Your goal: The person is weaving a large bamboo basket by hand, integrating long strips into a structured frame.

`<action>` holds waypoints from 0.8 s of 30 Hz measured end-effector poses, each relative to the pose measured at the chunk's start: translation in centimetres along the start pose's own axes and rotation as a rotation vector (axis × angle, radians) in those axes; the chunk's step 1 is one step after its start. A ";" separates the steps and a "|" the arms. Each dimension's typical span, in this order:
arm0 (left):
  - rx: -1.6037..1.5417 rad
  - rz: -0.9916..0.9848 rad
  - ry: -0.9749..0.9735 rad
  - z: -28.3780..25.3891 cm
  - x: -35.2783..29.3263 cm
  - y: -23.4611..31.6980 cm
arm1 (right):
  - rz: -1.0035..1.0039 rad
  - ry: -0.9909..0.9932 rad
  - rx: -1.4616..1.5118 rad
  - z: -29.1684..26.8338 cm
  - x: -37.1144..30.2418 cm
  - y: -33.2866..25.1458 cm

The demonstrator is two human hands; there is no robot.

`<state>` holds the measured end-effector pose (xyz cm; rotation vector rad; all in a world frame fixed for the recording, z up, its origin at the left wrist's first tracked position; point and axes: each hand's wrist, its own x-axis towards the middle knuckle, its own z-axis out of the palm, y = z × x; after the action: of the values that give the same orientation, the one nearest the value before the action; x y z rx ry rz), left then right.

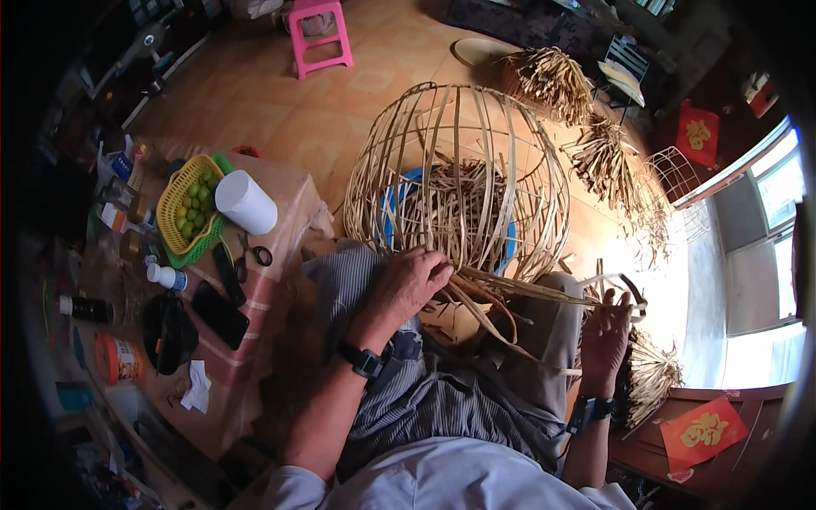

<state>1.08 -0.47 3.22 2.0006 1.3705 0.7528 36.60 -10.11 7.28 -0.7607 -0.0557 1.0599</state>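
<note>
A large open-weave basket (460, 136) of thin tan strips stands in front of my knees, its curved ribs rising away from me. My left hand (410, 285) is closed at the basket's near edge, fingertips pinching a flat strip there. From that spot long flat strips (544, 293) run to the right across my knee. Their far part is gripped by my right hand (605, 336), whose fingers curl around it out to the side. More loose strip ends loop below, over my lap. Through the ribs shows a blue round tub (388, 212) heaped with dry strip scraps (463, 200).
On the left table (293, 191) are a yellow basket of green fruit (194, 204), a white cylinder (246, 202), scissors (255, 251) and a black phone (221, 314). Bundles of strips (608, 157) lie at right. A pink stool (321, 38) stands far off.
</note>
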 end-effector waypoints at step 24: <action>-0.301 0.013 0.139 1.4 -0.4 0.4 | -0.711 -1.211 -1.920 11.4 -0.3 13.6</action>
<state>2.28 -1.22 2.53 1.7500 1.2363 1.0545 21.59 -0.66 7.89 -1.3940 -2.4423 0.3180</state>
